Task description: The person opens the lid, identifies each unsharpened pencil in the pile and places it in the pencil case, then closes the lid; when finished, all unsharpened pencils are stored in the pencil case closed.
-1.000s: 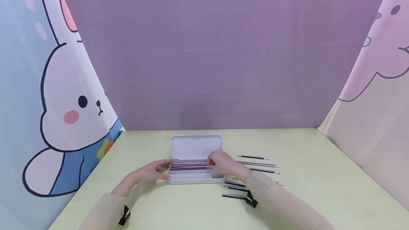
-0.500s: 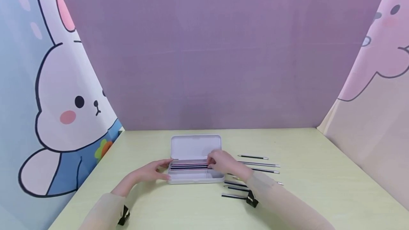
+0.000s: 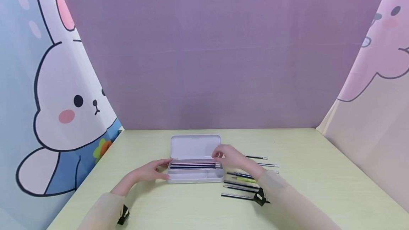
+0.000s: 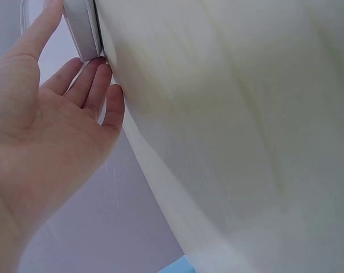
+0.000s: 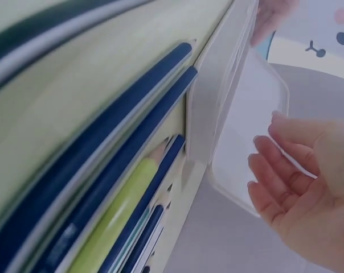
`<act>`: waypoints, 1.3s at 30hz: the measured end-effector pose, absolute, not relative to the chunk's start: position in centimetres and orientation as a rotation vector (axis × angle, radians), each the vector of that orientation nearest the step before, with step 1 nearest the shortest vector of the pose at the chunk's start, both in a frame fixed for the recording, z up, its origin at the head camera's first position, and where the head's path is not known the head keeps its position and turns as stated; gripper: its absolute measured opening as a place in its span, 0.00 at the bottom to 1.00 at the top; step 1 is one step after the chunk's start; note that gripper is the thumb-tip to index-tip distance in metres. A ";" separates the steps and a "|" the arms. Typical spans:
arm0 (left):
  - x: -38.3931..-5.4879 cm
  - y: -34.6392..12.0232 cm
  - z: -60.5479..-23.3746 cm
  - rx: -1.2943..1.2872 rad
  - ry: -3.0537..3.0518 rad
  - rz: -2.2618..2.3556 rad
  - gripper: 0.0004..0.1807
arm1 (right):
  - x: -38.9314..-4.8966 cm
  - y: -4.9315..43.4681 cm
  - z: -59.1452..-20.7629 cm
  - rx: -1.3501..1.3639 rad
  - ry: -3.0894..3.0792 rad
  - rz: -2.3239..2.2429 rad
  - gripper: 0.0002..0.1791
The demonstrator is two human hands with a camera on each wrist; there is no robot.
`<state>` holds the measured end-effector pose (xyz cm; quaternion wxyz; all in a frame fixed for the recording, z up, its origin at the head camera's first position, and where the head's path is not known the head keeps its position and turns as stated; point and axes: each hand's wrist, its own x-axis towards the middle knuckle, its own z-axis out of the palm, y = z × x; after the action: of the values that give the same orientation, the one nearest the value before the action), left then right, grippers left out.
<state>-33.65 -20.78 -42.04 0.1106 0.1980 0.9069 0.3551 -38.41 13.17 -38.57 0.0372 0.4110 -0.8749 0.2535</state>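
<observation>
A white pencil case (image 3: pixel 195 181) lies on the table with its lid (image 3: pixel 195 146) folded back. Several dark and striped pencils (image 3: pixel 191 166) lie side by side in its long rear compartment. My left hand (image 3: pixel 149 172) holds the case's left end, thumb at one corner and fingers at the other; the left wrist view shows that end of the case (image 4: pixel 82 28) between them. Above the case's right end is my right hand (image 3: pixel 230 157), its fingers loosely bent and holding nothing. In the right wrist view that hand (image 5: pixel 308 170) appears in front of the white lid (image 5: pixel 246 125).
To the right of the case several loose pencils lie roughly parallel, including a yellow-green one (image 3: pixel 246 179) and a dark one (image 3: pixel 237 196) nearest the front. The right forearm covers some of them. A mauve cloth (image 3: pixel 204 63) stands behind the table (image 3: pixel 172 208).
My right hand has released a pencil in the rear compartment and risen slightly to the right. The pencils' eraser ends now show. My left hand stays at the case.
</observation>
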 end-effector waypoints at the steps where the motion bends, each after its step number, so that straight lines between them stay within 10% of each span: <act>1: -33.6 -20.8 -42.0 0.584 2.663 1.045 0.43 | -38.4 13.4 -38.6 1.269 -2.671 0.792 0.05; 39: -33.5 -21.6 -42.2 0.644 2.664 1.035 0.42 | -35.5 20.2 -38.9 1.183 -2.611 0.855 0.07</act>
<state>-33.47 -21.60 -42.20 0.1058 0.2185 0.9043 0.3512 -35.50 20.15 -38.89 0.0751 0.3945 -0.8703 0.2852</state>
